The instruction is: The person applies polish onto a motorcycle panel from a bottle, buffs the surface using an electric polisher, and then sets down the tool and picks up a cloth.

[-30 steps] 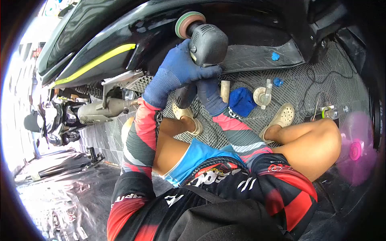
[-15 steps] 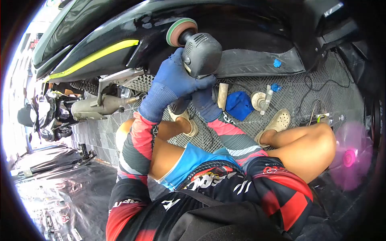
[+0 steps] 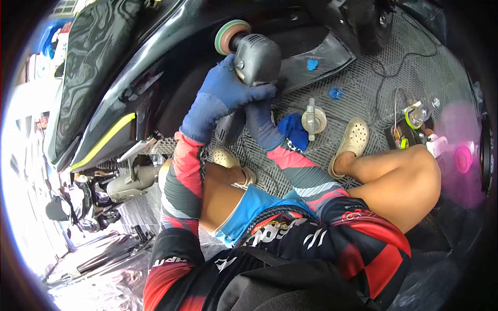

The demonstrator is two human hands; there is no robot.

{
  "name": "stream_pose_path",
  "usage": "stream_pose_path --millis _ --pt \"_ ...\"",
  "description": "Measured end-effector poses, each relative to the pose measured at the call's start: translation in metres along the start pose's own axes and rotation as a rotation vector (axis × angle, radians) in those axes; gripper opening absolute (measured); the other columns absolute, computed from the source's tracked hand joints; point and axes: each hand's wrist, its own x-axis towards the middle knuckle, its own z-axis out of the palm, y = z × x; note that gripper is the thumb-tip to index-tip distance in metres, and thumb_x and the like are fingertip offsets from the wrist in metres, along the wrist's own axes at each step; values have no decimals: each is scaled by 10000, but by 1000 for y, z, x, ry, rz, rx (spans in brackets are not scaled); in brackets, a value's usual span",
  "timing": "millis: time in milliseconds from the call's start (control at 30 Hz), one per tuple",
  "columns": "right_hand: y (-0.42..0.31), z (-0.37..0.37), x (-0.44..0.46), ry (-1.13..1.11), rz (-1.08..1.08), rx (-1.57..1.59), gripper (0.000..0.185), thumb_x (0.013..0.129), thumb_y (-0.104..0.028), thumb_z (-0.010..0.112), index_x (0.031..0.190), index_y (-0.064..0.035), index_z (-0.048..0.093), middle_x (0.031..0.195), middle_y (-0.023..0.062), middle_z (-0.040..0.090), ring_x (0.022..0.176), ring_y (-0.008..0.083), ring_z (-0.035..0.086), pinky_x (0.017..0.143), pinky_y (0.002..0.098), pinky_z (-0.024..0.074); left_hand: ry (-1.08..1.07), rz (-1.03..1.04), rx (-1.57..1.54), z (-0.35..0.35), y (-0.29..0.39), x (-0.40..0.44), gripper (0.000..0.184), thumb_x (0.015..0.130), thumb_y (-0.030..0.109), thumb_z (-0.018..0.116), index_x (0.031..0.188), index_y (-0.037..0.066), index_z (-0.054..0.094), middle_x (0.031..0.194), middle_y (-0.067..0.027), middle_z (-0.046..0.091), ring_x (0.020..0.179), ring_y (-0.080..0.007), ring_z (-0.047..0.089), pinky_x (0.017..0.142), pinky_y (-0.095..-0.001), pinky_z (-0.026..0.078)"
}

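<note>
A black polisher (image 3: 258,59) with a round green-and-brown pad (image 3: 232,37) is held up against the glossy black motorcycle panel (image 3: 176,57). My left hand (image 3: 223,85), in a blue knit glove, is wrapped round the polisher's head from the left. Just below, my right hand (image 3: 261,116), gloved in the same blue, closes on the polisher's body; its fingers are mostly hidden behind the tool and the left hand. The pad's face is turned to the panel, and whether it touches cannot be seen clearly.
On the grey grid floor lie a blue cloth (image 3: 294,131), a round pale container with a clear bottle (image 3: 311,120) on it, and a blue scrap (image 3: 335,93). Another blue scrap (image 3: 312,65) rests on the footboard. A cord (image 3: 381,78) trails nearby. Right stands a pink fan (image 3: 462,158).
The view has turned, so the motorcycle and floor items appear shifted and rotated. Both hands keep their hold on the polisher, which sits slightly higher in view. The pale cylinder is no longer visible.
</note>
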Motion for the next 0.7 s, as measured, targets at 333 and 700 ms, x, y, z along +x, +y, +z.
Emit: stream_pose_path --millis 333,700 --pt "25 -32 39 333 150 558 476 1054 -310 454 1442 -42 391 1411 93 477 1311 142 460 1064 329 424 -181 -17 165 30 41 62 835 610 519 905 1219 5 656 1117 -158 729 1017 -281 710 925 -371 548" --pt "11 14 -10 75 79 72 519 1083 -381 387 1483 -52 345 1452 101 436 1317 157 455 1088 334 410 -2 -100 157 -8 -9 -14 909 622 521 906 1286 -13 589 1175 -180 704 1089 -296 686 968 -385 523"
